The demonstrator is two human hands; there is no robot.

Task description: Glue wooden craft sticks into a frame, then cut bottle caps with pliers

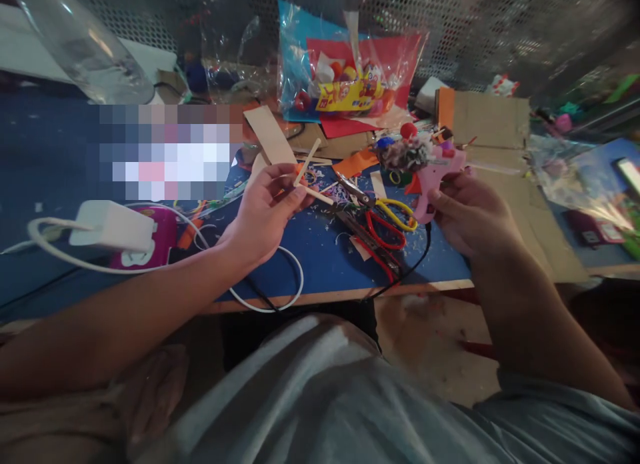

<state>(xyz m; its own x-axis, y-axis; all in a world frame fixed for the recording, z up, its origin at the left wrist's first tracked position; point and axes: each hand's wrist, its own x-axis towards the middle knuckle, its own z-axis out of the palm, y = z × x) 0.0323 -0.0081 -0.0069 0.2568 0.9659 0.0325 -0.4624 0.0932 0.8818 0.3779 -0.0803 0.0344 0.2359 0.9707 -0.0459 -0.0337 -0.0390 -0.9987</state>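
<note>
Between the thumb and fingers of my left hand (270, 207) are pale wooden sticks (307, 162) that meet at an angle, one pointing up and one to the right. My right hand (470, 207) is wrapped round the handle of a pink hot glue gun (434, 187), whose nozzle end points left. A black cord runs from the handle down to the table edge. Below and between my hands lie scissors with yellow handles (400, 211), red-handled scissors (385, 231) and a dark, long tool (367, 237). A bundle of grey fluff (407, 154) sits behind the glue gun's nozzle.
A clear bag of colourful pieces (350, 91) stands at the back. Cardboard (520, 191) covers the right side. A white charger (113, 227) sits in a magenta power strip (167, 231) at left, its white cable looping to the front edge. Scraps litter the blue table (330, 271).
</note>
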